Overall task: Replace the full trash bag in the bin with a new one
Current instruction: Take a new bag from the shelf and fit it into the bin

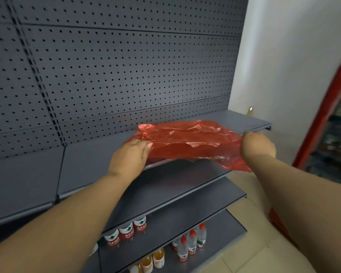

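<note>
Head view is showing the red bag [189, 140] lying on the grey shelf [83, 166]; the left hand [130, 154] is curling its fingers over one edge; the right hand [258, 143], blurred, is probably pinching the other; judging by this, the person is fetching the fresh liner; next comes lifting it clear and shaking it open.

Trash bag [189, 142]: translucent red, glossy, with paler highlights along its creases.
Back panel [126, 75]: dark grey, dotted with even rows of small black holes.
Upright strip [45, 95]: dark grey with a column of black slots.
Shelves [96, 160]: plain dark grey, same tone as the panel.
Wall [293, 66]: plain white.
Post [327, 115]: red.
Floor [244, 261]: beige tiles with pale joints.
Clear bottles [191, 241]: red caps, mostly red labels.
Bottles further back [126, 231]: labels white above, red below, with a dark green mark.
Amber bottles [158, 259]: orange-amber contents, white labels.
</note>
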Available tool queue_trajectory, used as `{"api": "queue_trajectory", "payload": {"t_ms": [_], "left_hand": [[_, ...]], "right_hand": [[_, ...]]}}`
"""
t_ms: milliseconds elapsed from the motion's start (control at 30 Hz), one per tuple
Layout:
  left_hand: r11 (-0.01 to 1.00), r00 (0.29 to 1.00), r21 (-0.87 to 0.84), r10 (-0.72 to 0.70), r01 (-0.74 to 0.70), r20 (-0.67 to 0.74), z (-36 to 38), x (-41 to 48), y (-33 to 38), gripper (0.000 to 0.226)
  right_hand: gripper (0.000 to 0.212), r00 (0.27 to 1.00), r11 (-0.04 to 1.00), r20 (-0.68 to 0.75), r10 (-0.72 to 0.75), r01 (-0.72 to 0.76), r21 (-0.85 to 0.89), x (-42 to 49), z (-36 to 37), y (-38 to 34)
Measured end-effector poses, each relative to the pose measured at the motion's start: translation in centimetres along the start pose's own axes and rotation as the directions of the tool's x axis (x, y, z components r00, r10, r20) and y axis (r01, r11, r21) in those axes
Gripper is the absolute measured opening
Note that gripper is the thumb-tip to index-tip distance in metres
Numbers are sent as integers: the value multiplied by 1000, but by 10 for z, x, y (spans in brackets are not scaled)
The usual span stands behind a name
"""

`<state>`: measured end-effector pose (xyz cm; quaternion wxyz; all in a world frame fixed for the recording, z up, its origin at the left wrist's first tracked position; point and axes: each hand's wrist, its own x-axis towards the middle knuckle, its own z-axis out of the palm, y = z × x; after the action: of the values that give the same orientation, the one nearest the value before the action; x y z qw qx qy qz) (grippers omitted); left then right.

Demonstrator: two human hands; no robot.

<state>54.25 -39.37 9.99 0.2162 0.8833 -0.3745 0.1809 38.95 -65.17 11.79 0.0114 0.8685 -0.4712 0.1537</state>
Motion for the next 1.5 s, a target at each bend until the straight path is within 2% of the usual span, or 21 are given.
{"api": "queue_trajectory", "payload": {"t_ms": [100,233,367,467,567,733,867,967,1033,1133,1333,1500], "left_hand": [[992,993,-52,118,-117,23,-7,-14,19,40],[944,950,-161,303,-289,69,-7,-43,50,40],[872,875,-275,457,-405,159,12,-88,97,39],[802,795,-397,559,-446,236,33,-135,142,40],[746,707,-524,624,-411,333,51,-190,191,39],[691,541,-631,701,-352,466,78,-283,268,34],[669,428,-656,737,-350,523,88,-358,325,32],[664,368,-681,744,-308,558,95,-413,361,33],[676,352,-687,732,-266,584,102,-445,382,33],[712,368,-673,691,-198,623,116,-485,407,32],[803,484,-595,537,-42,691,155,-542,430,32],[849,489,-529,454,17,745,196,-575,424,32]], "right_hand": [[39,986,987,-30,161,-161,11,-45,-19,32],[41,927,926,-22,374,-373,52,-126,-37,83],[40,846,847,12,532,-532,3,-221,-44,143],[39,749,749,34,662,-659,-61,-292,-44,191],[38,645,646,67,762,-745,-166,-358,-39,241],[37,446,449,67,893,-869,-209,-467,-39,321],[30,420,438,128,899,-846,-305,-551,-37,382],[28,341,372,148,928,-870,-325,-598,-43,418],[30,293,328,155,944,-889,-318,-619,-46,440],[35,298,333,152,942,-879,-341,-643,-46,473],[32,390,411,130,912,-868,-278,-658,-14,522],[35,464,485,145,874,-852,-196,-658,40,537]]}}
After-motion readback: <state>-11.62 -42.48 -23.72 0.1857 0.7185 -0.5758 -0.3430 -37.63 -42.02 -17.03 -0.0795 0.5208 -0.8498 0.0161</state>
